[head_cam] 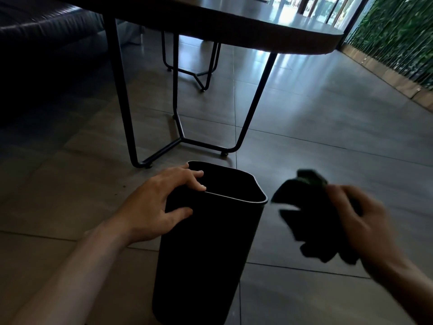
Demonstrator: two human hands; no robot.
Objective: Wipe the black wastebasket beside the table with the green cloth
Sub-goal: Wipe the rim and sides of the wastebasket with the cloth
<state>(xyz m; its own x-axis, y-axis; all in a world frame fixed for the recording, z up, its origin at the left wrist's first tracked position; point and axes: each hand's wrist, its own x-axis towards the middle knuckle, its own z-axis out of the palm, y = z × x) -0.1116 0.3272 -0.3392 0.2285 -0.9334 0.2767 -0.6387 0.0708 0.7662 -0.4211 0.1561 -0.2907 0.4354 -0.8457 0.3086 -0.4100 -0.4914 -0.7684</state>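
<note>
Dim daylight from tall windows at the far end glances off large grey floor tiles [316, 118] in a lounge where a dark-topped table [234, 24] stands on thin black metal legs [254, 99], with a dark sofa [42, 38] in shadow to its left and a wall of green foliage [398, 36] running along the right side. On the tiles just in front of the table's nearest legs stands a black wastebasket [206, 242], upright, tall and rounded-rectangular, its open mouth facing up. A person's left hand [157, 205] grips the basket at its left upper corner: the fingers curl over the rim into the opening while the thumb presses against the outer wall below. To the right of the basket, apart from it and held above the floor, the person's right hand [365, 221] is clenched around a crumpled green cloth [311, 221], which looks nearly black in the low light except for a green patch at its top. Loose folds of the cloth hang toward the basket's right side without touching it. Both the right hand and the cloth are blurred. Both forearms are bare.
</note>
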